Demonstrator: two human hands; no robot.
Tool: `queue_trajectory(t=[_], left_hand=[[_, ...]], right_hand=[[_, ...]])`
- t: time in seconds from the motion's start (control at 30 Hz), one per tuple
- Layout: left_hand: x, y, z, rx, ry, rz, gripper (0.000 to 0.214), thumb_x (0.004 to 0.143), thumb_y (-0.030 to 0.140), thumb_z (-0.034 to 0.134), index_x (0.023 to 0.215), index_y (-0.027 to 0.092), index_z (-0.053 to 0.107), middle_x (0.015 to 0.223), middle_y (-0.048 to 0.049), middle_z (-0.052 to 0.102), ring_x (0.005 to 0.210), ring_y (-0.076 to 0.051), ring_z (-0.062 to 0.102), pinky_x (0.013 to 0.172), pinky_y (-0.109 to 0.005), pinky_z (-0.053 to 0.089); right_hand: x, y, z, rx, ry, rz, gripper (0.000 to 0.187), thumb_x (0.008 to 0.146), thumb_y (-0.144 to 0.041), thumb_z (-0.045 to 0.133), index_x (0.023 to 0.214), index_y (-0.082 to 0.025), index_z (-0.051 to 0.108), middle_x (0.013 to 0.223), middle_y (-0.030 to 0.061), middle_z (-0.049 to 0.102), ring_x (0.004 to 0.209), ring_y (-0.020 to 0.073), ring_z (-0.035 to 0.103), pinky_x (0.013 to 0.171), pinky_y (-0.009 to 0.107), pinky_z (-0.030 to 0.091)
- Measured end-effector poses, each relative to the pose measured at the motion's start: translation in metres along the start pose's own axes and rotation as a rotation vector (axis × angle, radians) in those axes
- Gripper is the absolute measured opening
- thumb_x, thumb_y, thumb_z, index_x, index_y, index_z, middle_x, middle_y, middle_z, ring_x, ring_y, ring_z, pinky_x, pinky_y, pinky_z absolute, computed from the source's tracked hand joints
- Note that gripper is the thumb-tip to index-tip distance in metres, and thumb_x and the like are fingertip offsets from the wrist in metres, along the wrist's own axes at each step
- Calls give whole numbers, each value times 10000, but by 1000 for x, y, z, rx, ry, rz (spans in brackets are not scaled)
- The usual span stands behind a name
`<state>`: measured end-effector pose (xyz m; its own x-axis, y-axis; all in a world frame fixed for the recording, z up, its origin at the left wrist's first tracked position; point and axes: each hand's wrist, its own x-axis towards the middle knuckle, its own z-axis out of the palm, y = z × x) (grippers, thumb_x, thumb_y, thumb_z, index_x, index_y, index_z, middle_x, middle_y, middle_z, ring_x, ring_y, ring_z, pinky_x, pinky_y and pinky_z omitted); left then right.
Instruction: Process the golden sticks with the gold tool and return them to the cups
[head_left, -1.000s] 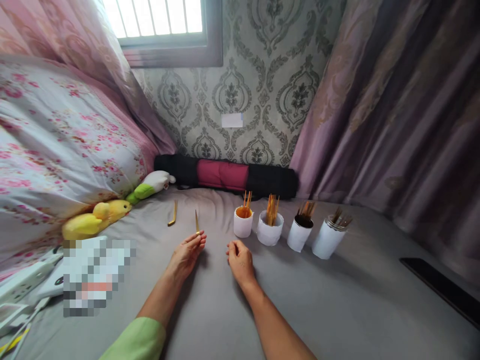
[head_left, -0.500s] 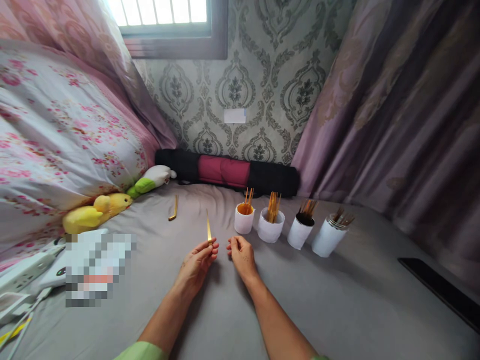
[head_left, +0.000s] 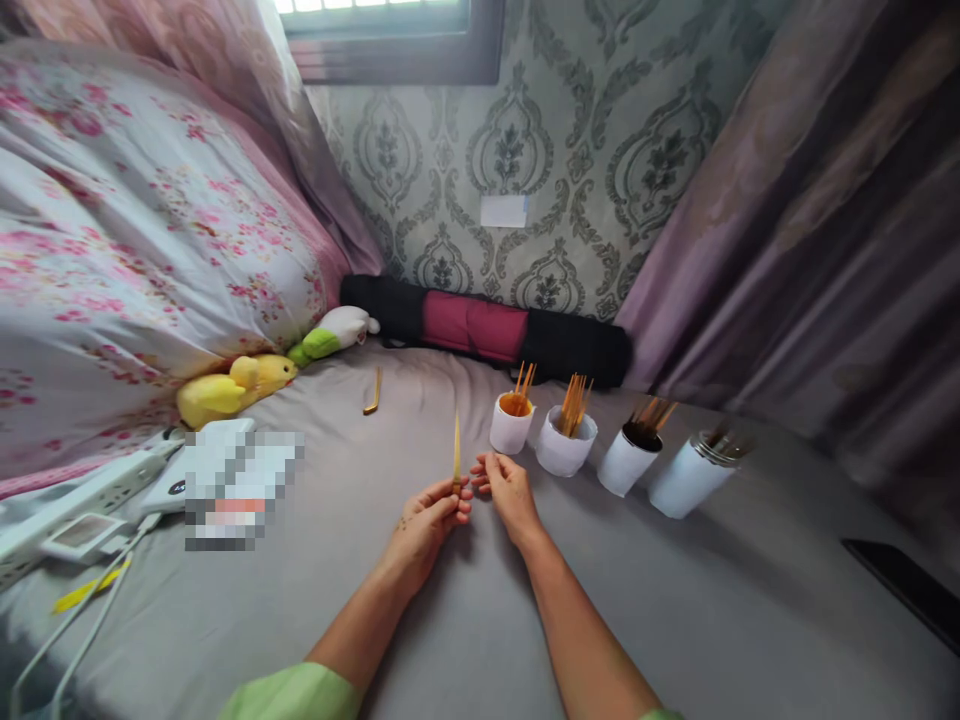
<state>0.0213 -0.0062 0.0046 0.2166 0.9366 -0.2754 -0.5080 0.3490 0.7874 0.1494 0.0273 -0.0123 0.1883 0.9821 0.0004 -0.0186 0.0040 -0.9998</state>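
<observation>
My left hand (head_left: 431, 512) pinches the lower end of a thin gold pointed tool (head_left: 456, 450), which stands upright above the grey bedsheet (head_left: 420, 640). My right hand (head_left: 508, 488) rests right beside it with fingers curled and fingertips near the tool's base; whether it holds anything is unclear. Just beyond the hands stands a row of white cups with sticks in them: an orange-filled cup (head_left: 511, 422), a second cup (head_left: 566, 444), a dark-filled cup (head_left: 627, 458) and a metal-rimmed cup (head_left: 691, 474). A bent gold tool (head_left: 373, 392) lies farther back on the sheet.
A black and red roll (head_left: 484, 332) lies along the patterned wall. Yellow (head_left: 225, 388) and green-white (head_left: 334, 332) plush toys sit by the floral bedding at left. A power strip and cables (head_left: 82, 500) lie at the left edge; a dark flat object (head_left: 904, 590) at right.
My left hand has carried the gold tool rightward until it meets my right hand, and the tool now stands upright. The camera view has shifted left and down.
</observation>
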Motion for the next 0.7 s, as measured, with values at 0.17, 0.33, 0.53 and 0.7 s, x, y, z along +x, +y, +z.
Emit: queue_trajectory(t=[0.17,0.33,0.53,0.7], left_hand=[[0,-6,-1,11,-44,7,260,633,115,637,890,91,669,788,-72,630,629,-86,549,612,-206,441],[-3,-8,-1,39,-75,15,297,641,134,626,933,97,665,805,-75,628,634,-86,545,613,-211,429],[-6,-10,0,64,-113,5,263,659,135,616,913,88,663,791,-81,626,637,-98,550,620,-229,432],[-9,-8,2,52,-141,-43,260,658,170,644,900,76,667,776,-93,629,630,-107,552,615,-236,433]], right_hand=[[0,-10,1,105,-68,55,454,741,-535,502,883,-118,613,807,90,657,634,137,620,577,255,490],[-1,-19,2,178,-84,118,448,741,-509,534,941,-114,602,857,102,659,662,145,625,580,259,497],[-1,-26,1,277,-104,185,390,800,-460,490,980,-122,569,915,120,660,713,153,637,634,270,502],[-2,-30,-2,319,-125,202,372,826,-445,453,986,-126,557,947,130,659,740,155,641,646,264,494]])
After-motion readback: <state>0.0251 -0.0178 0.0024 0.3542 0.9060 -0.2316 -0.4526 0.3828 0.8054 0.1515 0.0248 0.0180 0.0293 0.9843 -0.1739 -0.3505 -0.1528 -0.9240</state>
